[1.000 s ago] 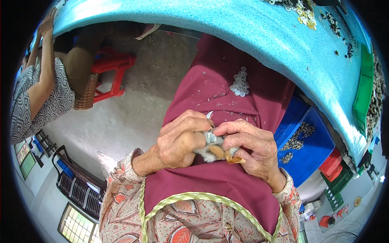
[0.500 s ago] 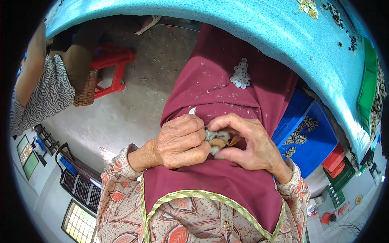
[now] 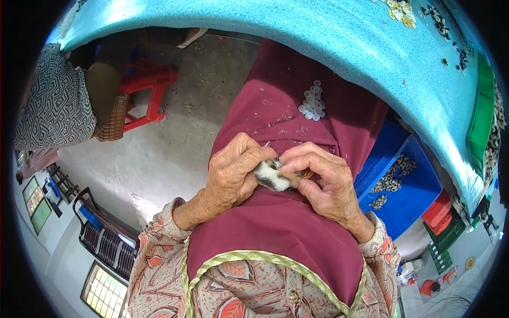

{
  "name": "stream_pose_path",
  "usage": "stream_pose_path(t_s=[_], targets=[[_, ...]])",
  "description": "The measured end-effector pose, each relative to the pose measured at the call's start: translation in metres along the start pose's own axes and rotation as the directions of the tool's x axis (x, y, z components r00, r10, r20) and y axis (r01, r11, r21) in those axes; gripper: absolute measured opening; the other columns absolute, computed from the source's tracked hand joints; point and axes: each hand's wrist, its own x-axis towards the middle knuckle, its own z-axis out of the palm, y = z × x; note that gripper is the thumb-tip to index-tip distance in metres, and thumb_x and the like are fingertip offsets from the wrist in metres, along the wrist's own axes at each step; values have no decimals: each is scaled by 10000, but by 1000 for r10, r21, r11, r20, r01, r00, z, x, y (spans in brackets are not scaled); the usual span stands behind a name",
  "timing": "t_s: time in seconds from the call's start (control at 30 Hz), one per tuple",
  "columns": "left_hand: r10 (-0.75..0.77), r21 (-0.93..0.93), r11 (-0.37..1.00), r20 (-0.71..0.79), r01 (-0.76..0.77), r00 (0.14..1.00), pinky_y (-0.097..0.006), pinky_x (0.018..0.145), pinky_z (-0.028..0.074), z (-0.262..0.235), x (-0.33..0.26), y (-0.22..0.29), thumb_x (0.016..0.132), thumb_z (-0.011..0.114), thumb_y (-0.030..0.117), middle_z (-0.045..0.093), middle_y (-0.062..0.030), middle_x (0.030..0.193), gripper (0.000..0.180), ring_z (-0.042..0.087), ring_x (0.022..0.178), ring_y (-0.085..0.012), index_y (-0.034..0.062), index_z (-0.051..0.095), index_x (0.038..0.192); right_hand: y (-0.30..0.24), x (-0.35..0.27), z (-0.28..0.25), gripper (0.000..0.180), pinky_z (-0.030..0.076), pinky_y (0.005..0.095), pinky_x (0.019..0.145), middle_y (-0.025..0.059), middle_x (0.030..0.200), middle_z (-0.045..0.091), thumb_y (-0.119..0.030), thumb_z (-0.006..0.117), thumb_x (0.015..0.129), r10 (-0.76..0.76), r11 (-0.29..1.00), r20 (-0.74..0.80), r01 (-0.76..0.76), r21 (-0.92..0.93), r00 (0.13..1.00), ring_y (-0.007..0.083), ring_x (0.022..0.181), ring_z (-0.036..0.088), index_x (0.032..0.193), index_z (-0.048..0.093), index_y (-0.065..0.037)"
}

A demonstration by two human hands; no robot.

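Observation:
Over my lap, both hands hold a small furry plush piece (image 3: pixel 274 179) with white, black and tan patches. My left hand (image 3: pixel 233 172) pinches its upper left edge between thumb and fingers. Closed on its right side is my right hand (image 3: pixel 323 180), with thumb and fingertips meeting near the tan part. A small dark spot shows between the two sets of fingertips; I cannot make out what it is. Farther up the maroon apron (image 3: pixel 254 114) lies a small heap of whitish plastic washers (image 3: pixel 313 102).
A curved blue table (image 3: pixel 339 45) arches across the top, bearing yellow and black small parts (image 3: pixel 402 14). To the right sits a blue bin (image 3: pixel 419 185) holding speckled pieces. A red stool (image 3: pixel 154 98) and another person's patterned clothing (image 3: pixel 53 100) are at the left.
My hands have turned the plush piece, exposing more of its white and black fur. The left hand has rolled open from a fist-like grip into a pinch. The person at left has shifted.

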Motion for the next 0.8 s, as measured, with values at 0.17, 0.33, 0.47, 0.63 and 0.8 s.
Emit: stream_pose_path(t_s=[0.17, 0.33, 0.47, 0.63, 0.8], targets=[[-143, -161, 977, -12, 139, 990, -283, 594, 462, 3, 2, 2, 709, 707, 22, 573, -52, 765, 149, 568, 691, -162, 23, 672, 855, 3, 2, -2, 352, 493, 267, 645, 93, 958, 619, 182, 511, 676, 136, 974, 23, -138, 179, 990, 143, 782, 615, 955, 631, 4], [-313, -321, 890, 92, 325, 945, -267, 672, 455, 14, -4, -11, 781, 729, 229, 583, -33, 805, 248, 564, 786, -127, 25, 652, 899, 29, 1, 5, 264, 492, 223, 669, 30, 884, 586, 177, 550, 733, 206, 885, -22, -177, 431, 978, 72, 776, 568, 934, 619, 20], [-468, -439, 674, 369, 594, 803, -258, 670, 460, 12, -7, -12, 809, 724, 312, 595, -15, 834, 320, 565, 783, -100, 31, 631, 930, 33, -2, 1, 221, 503, 230, 680, 17, 846, 590, 162, 584, 753, 268, 814, 77, -269, 514, 960, 78, 775, 575, 915, 617, 15], [-372, -406, 743, 410, 532, 833, -243, 634, 453, 17, 0, -8, 787, 731, 361, 614, -22, 803, 375, 575, 724, -100, 16, 639, 901, 52, -2, -29, 212, 525, 244, 739, 31, 863, 640, 127, 628, 753, 157, 860, 326, -292, 418, 932, 91, 799, 610, 930, 627, 11], [-145, -317, 911, 349, 262, 926, -269, 577, 440, 15, 4, -12, 778, 729, 357, 615, -57, 749, 367, 578, 666, -136, 7, 649, 853, 98, 6, -56, 117, 543, 261, 642, 108, 792, 680, 41, 639, 793, 488, 861, -227, -508, -37, 843, 142, 720, 669, 908, 658, 39]])
